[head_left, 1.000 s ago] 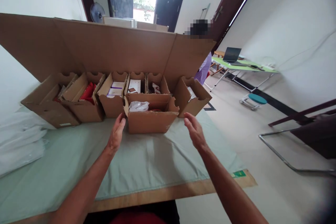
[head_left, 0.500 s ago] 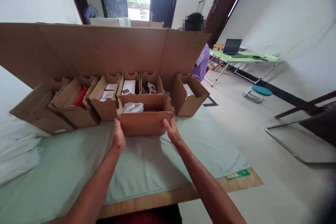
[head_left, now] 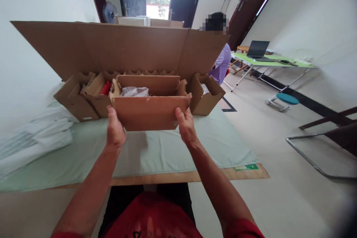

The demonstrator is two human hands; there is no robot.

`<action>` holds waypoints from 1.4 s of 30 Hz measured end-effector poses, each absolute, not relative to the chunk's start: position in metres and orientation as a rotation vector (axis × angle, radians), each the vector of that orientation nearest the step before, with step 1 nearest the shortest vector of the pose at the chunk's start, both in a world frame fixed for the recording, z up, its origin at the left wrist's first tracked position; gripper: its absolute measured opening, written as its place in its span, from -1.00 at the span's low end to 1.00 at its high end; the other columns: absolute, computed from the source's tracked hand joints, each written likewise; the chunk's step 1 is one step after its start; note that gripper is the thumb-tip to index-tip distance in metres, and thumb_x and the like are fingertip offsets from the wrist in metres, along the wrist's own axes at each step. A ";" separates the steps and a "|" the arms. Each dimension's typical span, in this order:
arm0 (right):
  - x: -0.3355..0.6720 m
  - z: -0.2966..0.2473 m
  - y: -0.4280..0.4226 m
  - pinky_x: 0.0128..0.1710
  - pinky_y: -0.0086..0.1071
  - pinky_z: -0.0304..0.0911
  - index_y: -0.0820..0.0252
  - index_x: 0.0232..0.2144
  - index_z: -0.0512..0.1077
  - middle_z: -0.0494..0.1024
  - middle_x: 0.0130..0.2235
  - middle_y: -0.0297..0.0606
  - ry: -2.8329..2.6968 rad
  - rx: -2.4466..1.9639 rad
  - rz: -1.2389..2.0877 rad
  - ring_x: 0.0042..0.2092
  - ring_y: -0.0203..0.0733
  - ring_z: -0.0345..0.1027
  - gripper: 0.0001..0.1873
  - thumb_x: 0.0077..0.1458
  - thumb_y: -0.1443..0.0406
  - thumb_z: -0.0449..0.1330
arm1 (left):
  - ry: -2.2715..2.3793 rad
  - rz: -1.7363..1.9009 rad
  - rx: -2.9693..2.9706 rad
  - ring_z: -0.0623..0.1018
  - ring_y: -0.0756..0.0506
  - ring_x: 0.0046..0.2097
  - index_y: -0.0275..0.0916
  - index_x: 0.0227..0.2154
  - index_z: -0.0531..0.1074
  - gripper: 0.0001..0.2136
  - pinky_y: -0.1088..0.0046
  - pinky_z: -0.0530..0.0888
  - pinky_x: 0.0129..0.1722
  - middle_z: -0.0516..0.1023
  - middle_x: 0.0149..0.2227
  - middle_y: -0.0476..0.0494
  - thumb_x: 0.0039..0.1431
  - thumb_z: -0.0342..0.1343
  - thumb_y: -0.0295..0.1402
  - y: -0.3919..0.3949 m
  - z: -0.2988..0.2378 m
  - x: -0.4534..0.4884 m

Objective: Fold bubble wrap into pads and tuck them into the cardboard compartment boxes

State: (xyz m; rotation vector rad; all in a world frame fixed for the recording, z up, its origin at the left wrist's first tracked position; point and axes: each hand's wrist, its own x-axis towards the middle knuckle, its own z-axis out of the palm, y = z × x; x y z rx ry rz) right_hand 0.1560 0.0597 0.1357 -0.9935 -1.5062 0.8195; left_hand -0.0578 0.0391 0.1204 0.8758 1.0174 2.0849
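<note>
- Crumpled white plastic bags (head_left: 52, 128) lie at the table's left end, limp and probably slippery.
- Leftmost in the row along the far edge of the table (head_left: 261, 171) stands an open brown box (head_left: 74, 95); just right of it, another box (head_left: 96, 93) shows something red (head_left: 106, 88) inside.
- The left hand (head_left: 115, 130) grips the left end of the held carton, thumb up along its side; the other fingers are largely hidden, probably curled beneath.
- The held carton (head_left: 150, 113) is between both hands, apparently raised off the green cloth (head_left: 214, 145), between the far row and the table's near edge. Its cardboard looks stiff and dry, likely light to moderate in weight, and not slippery. The scooped, frayed rim would be a weaker hold than low on both short ends, with support under the base. The clear plastic bag (head_left: 135, 92) inside looks soft and could slide if the carton tilts.
- The right hand (head_left: 186, 126) grips the right end, thumb pressed on the front panel; how its other fingers lie underneath, I cannot tell.
- Near the table's far right corner stands a further carton (head_left: 208, 98), upright and open-topped.
</note>
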 end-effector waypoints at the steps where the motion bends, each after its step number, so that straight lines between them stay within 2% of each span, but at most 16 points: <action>1: 0.156 0.139 0.055 0.19 -0.12 0.29 0.20 0.30 0.22 0.48 0.19 -0.05 -1.483 -0.985 0.801 0.20 0.04 0.35 -0.21 0.23 -0.17 0.01 | 0.998 2.072 0.875 0.30 -0.16 0.39 -0.17 0.17 0.46 -0.35 0.31 0.19 0.41 0.51 0.23 -0.10 0.25 -0.01 0.22 0.036 0.124 -0.057; 5: 0.152 0.131 0.030 0.18 -0.11 0.29 0.18 0.26 0.28 0.52 0.14 -0.07 -1.417 -0.969 0.816 0.15 0.03 0.37 -0.27 0.23 -0.14 0.08 | 0.978 2.035 0.800 0.29 -0.16 0.40 -0.23 0.14 0.48 -0.37 0.29 0.13 0.43 0.54 0.20 -0.16 0.26 0.04 0.18 0.017 0.120 -0.058; 8: 0.143 0.112 0.011 0.16 -0.09 0.30 0.17 0.25 0.30 0.53 0.11 -0.09 -1.398 -0.950 0.892 0.10 0.03 0.40 -0.31 0.25 -0.11 0.09 | 0.983 2.079 0.715 0.29 -0.15 0.40 -0.21 0.13 0.49 -0.42 0.29 0.10 0.44 0.54 0.20 -0.16 0.30 0.00 0.14 0.000 0.108 -0.065; 13: 0.134 0.097 -0.008 0.21 -0.07 0.25 0.13 0.24 0.32 0.53 0.13 -0.12 -1.331 -0.976 0.908 0.13 0.04 0.39 -0.34 0.26 -0.09 0.10 | 1.002 2.023 0.722 0.29 -0.17 0.40 -0.19 0.10 0.52 -0.44 0.27 0.10 0.44 0.53 0.21 -0.15 0.28 0.05 0.13 -0.023 0.095 -0.073; 20: 0.128 0.108 0.000 0.13 -0.09 0.34 0.16 0.25 0.30 0.53 0.12 -0.10 -1.344 -0.927 0.938 0.10 0.03 0.41 -0.30 0.23 -0.12 0.11 | 0.991 2.065 0.815 0.26 -0.17 0.41 -0.21 0.09 0.52 -0.42 0.26 0.10 0.44 0.54 0.20 -0.18 0.27 0.03 0.15 -0.023 0.106 -0.079; 27: 0.146 0.117 0.003 0.15 -0.07 0.32 0.15 0.20 0.34 0.54 0.11 -0.11 -1.347 -0.938 0.894 0.12 0.04 0.40 -0.35 0.24 -0.11 0.11 | 0.995 2.018 0.832 0.27 -0.17 0.41 -0.21 0.07 0.53 -0.41 0.25 0.10 0.44 0.55 0.19 -0.18 0.27 0.03 0.17 -0.021 0.107 -0.064; 36: 0.140 0.114 0.007 0.13 -0.09 0.33 0.15 0.25 0.30 0.55 0.09 -0.11 -1.361 -0.910 0.925 0.08 0.03 0.42 -0.33 0.25 -0.10 0.11 | 0.976 2.049 0.838 0.24 -0.17 0.42 -0.20 0.05 0.54 -0.42 0.25 0.09 0.45 0.56 0.18 -0.17 0.23 0.07 0.17 -0.020 0.110 -0.070; 42: 0.138 0.107 0.002 0.22 -0.03 0.26 0.10 0.34 0.19 0.46 0.19 -0.11 -1.420 -0.924 0.877 0.16 0.03 0.36 -0.32 0.31 -0.05 0.07 | 1.004 2.063 0.868 0.25 -0.17 0.42 -0.17 0.06 0.54 -0.40 0.25 0.10 0.44 0.56 0.18 -0.14 0.22 0.06 0.20 -0.011 0.100 -0.077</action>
